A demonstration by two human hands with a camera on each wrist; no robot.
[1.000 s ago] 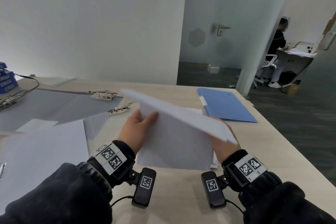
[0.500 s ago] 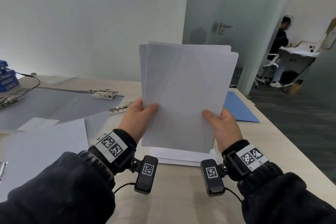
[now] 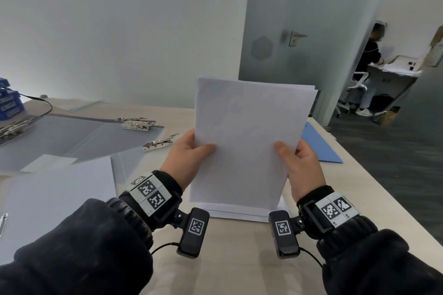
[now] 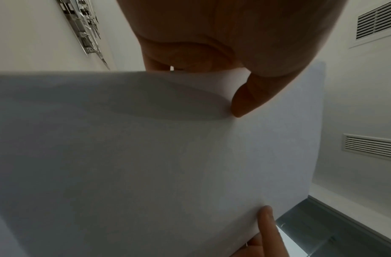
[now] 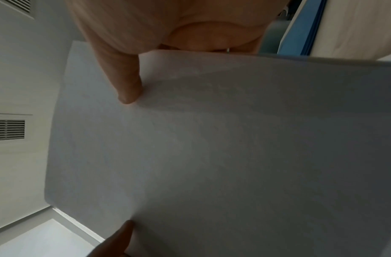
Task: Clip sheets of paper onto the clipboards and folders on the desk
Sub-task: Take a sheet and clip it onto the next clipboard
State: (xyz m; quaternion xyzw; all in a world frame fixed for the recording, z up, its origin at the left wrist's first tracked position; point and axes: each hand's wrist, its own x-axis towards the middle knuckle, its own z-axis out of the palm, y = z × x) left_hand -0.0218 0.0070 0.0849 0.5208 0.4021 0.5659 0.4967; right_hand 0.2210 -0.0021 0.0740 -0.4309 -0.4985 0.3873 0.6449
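Observation:
I hold a thin sheaf of white sheets (image 3: pixel 247 141) upright over the desk, its lower edge just above a flat paper stack (image 3: pixel 239 213). My left hand (image 3: pixel 189 158) grips the sheaf's left edge, thumb on the front. My right hand (image 3: pixel 299 163) grips the right edge the same way. The wrist views show the sheets (image 4: pixel 146 156) (image 5: pixel 234 147) filling the frame, with a thumb pressed on each. An open grey folder (image 3: pixel 62 136) with metal clips (image 3: pixel 137 124) lies at the left. A blue folder (image 3: pixel 318 148) lies behind the sheaf at the right.
A loose lever clip (image 3: pixel 160 143) sits near my left hand. A paper-covered board (image 3: pixel 55 189) lies at the near left. Blue boxes (image 3: pixel 8 103) and a cable stand far left. The desk's right edge (image 3: pixel 383 199) drops to dark floor. A seated person (image 3: pixel 369 64) works beyond the glass door.
The sheaf went from tilted flat over the stack to standing upright, then came down a little. Both hands kept their grip on its sides.

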